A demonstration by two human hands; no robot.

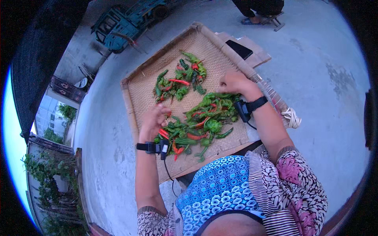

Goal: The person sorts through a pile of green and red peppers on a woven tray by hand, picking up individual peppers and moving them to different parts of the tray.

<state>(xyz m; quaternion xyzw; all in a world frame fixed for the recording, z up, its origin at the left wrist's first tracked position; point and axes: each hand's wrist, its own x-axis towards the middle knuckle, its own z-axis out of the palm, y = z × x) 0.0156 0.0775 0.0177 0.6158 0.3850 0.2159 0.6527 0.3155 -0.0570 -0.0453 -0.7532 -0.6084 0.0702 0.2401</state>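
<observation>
A woven tray (218,57) with a raised rim lies in front of me, holding green and red chili peppers. One smaller pile of peppers (177,81) is toward the far left; a larger pile (203,118) spreads nearer to me. My left hand (155,118) is over the tray's left part, fingers apart and blurred, just beside the larger pile; whether a pepper is in it is unclear. My right hand (231,82) is at the right end of that pile, fingers curled, their tips partly hidden. Both wrists wear black straps with small cabled devices.
A black phone (239,49) lies on a flat board (257,60) beside the tray's far right edge. A bundle of white cord (291,118) is at the right. Beyond are a blue-green vehicle (113,28) and a person (260,8) by a low stool (276,22).
</observation>
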